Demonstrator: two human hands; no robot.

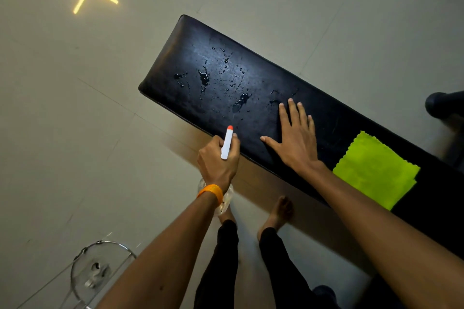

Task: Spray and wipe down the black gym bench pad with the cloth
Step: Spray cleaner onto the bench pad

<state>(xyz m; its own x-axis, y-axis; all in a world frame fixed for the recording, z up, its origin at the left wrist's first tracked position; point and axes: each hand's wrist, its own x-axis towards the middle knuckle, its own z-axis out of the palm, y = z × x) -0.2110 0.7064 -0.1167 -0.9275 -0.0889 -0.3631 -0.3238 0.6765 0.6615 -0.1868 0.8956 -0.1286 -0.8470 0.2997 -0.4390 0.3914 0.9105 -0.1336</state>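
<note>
The left hand (217, 160) is wrapping its grip tight around the spray bottle (227, 144), pointing the nozzle at the wet black bench pad (226, 78) just ahead. The right hand (295, 138) is lying flat and open, steadying the pad, and the green cloth (376, 170) is waiting just beside it.

Black gym bench pad (251, 83) running diagonally over pale floor tiles (62, 108), water droplets (204, 76) scattered beyond the fingertips, right hand (296, 143) flat on the pad, green cloth (374, 170) lying behind its wrist
</note>
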